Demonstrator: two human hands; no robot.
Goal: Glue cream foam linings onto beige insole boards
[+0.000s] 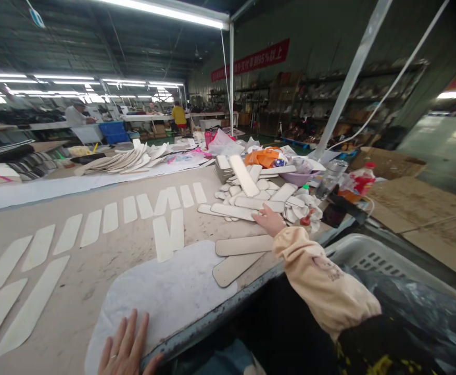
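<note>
My left hand (126,346) lies flat with fingers spread on a white cloth-like sheet (153,286) at the table's near edge. Over at the heap of loose pieces, my right hand (270,220) has its fingers closed at the right end of a long pale strip with rounded ends (233,211). Its exact grip is partly hidden. Just below that hand lie two beige strips with dark edges (243,245), overlapping at one end. Several off-white strips (91,229) are laid out in a slanting row across the table, and two more (162,239) lie before them.
Behind the heap are a purple basin (296,178) and orange cloth (265,157). Bottles, one with a red cap (358,182), stand at the right edge. A grey plastic basket (364,250) sits beside the table. Stacked pieces (122,160) lie at the back; people work far off.
</note>
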